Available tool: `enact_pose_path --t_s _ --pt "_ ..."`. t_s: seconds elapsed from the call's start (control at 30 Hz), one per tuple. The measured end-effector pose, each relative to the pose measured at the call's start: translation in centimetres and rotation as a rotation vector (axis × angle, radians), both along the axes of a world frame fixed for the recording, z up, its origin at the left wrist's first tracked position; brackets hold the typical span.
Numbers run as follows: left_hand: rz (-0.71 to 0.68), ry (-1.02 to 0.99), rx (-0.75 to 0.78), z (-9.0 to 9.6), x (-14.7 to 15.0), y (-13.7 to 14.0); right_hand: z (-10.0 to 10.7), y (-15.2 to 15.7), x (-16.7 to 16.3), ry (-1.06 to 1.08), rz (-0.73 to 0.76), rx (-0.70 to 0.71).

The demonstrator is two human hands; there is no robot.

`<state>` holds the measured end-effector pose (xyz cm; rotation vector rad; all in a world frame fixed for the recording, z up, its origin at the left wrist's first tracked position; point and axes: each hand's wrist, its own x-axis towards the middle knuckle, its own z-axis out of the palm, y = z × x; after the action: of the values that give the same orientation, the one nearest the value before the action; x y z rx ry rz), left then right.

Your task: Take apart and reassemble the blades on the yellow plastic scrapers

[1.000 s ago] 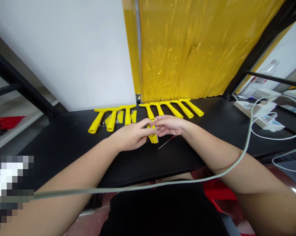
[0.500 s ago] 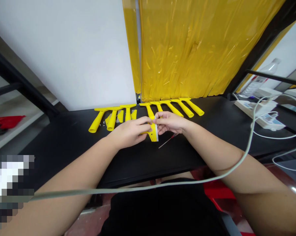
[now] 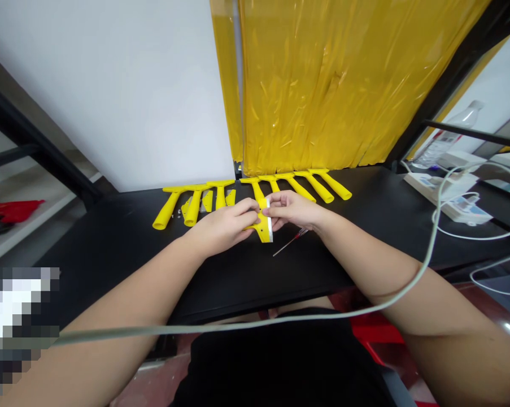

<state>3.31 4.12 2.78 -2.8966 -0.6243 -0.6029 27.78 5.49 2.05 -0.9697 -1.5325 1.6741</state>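
Over the middle of the table I hold a yellow scraper [image 3: 264, 230] with a pale metal blade [image 3: 270, 226] along its right edge. My left hand [image 3: 227, 227] is closed round the handle, which is mostly hidden by the fingers. From the other side, my right hand [image 3: 291, 210] pinches the scraper's head near the blade with thumb and fingers. A screwdriver [image 3: 289, 243] with a thin shaft and reddish handle lies just below my right hand.
Several yellow scraper handles [image 3: 166, 209] line the back of the black table [image 3: 246, 282]. Small yellow plates [image 3: 208, 200] and tiny metal bits [image 3: 179, 214] lie among them. A pale cable [image 3: 424, 265] crosses before my arms. White boxes [image 3: 462, 206] and a plastic bottle [image 3: 449, 135] stand right.
The scraper's head has tilted and shifted slightly upward in my hands, showing more of its yellow face. My right fingers have moved a little on it.
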Motion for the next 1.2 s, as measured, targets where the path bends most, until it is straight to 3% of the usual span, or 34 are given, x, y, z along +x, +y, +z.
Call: enact_pose_path --t_s 0.27,0.4,0.63,0.87,1.07,1.2 --pt "0.087 0.028 -0.033 0.6 -0.9 0.2 -0.6 0.9 0.5 -0.003 -0.085 0.149" --pt "0.038 0.009 0.078 0.4 -0.8 0.3 -0.6 1.0 0.6 0.001 -0.088 0.177" --pt "-0.131 -0.092 0.165 -0.8 0.1 1.2 -0.7 0.8 0.3 0.019 -0.119 0.165" --pt "-0.026 -0.15 0.086 0.9 -1.0 0.9 0.4 0.7 0.7 -0.039 -0.181 0.069" --pt "0.063 -0.204 0.079 1.4 -2.5 1.7 0.4 -0.6 0.7 -0.616 0.09 0.458" --pt "0.066 -0.187 0.074 1.1 -2.4 1.9 0.1 -0.8 0.0 -0.747 0.155 0.612"
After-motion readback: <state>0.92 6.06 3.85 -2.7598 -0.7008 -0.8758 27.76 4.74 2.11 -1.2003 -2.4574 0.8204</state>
